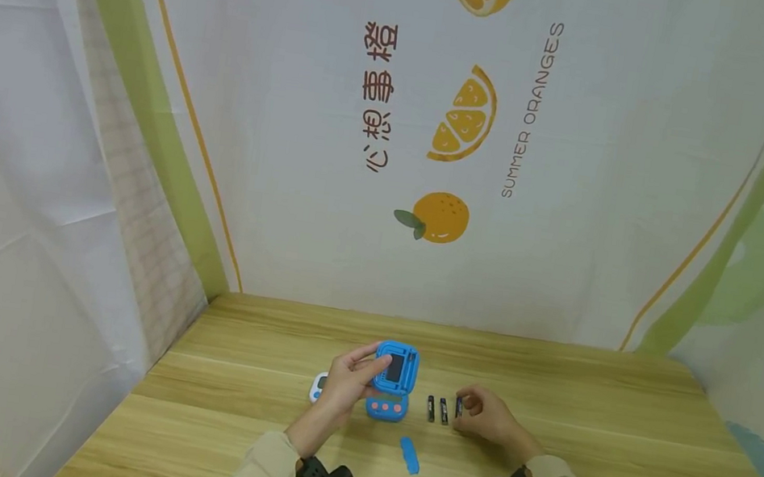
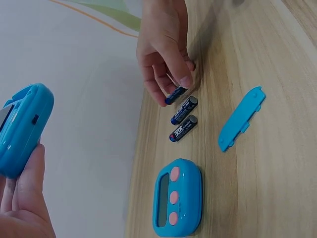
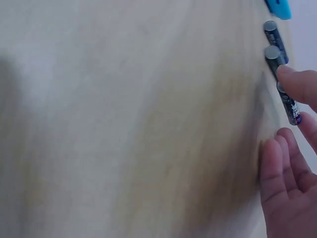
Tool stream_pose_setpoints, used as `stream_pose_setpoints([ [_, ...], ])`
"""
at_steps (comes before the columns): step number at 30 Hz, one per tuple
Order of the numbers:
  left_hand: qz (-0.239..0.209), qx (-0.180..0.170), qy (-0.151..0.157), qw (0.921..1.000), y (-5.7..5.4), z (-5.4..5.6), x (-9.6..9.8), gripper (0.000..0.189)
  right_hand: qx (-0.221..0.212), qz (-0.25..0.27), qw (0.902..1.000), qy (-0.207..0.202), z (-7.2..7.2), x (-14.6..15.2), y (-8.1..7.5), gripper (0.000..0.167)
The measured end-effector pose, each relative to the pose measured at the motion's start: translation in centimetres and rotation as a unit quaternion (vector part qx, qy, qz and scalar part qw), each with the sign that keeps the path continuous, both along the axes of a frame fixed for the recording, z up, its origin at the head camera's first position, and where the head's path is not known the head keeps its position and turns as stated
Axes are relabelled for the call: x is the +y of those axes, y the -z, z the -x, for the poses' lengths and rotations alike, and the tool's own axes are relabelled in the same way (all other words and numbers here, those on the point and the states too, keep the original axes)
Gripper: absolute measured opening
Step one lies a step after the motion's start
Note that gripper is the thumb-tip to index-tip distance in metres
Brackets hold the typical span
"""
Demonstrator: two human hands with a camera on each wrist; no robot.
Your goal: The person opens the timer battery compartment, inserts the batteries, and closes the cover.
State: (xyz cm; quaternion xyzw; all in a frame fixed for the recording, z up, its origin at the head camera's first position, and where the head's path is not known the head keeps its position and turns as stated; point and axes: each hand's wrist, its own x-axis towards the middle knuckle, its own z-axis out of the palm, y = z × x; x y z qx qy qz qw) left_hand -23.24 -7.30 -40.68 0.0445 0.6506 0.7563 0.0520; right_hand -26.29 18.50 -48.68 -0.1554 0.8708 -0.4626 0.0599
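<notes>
My left hand (image 1: 349,381) grips a blue timer-like device (image 1: 410,377) above the table, its uncovered back with a slot and a dark panel turned up. In the left wrist view the device's side (image 2: 30,126) shows. To the right, my right hand (image 1: 487,416) pinches a small dark-blue battery (image 3: 290,106) between thumb and finger, low at the tabletop. Two like batteries, one nearer (image 2: 184,110) and one farther (image 2: 183,129), lie beside it in a row. A loose blue battery cover (image 1: 409,455) lies in front of them.
A second blue timer (image 1: 386,409) with pink buttons lies face up below the held one. A white device (image 1: 317,387) is partly hidden by my left hand. The wooden table (image 1: 249,350) meets a printed cloth (image 1: 293,242) at its back edge.
</notes>
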Motion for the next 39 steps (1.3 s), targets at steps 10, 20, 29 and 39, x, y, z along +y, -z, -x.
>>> stream_pose_setpoints([
  [10,0.004,0.0,-0.006,1.0,0.0,0.0,-0.3,0.051,-0.038,0.135,0.9892,-0.042,-0.2,-1.2,-3.2,0.05],
  [20,0.004,-0.005,-0.021,0.9998,0.2,0.0,-0.5,0.052,-0.009,0.187,0.9785,-0.086,-1.1,-3.8,-7.2,0.054],
  [29,0.0,-0.009,-0.026,0.9996,0.0,-0.1,-0.5,0.053,-0.019,0.208,0.9728,-0.101,-1.9,-5.8,-8.7,0.05],
  [39,-0.007,-0.011,-0.037,0.9992,0.1,-0.1,-0.4,0.052,0.011,0.21,0.9666,-0.146,-2.3,-6.7,-8.6,0.048],
])
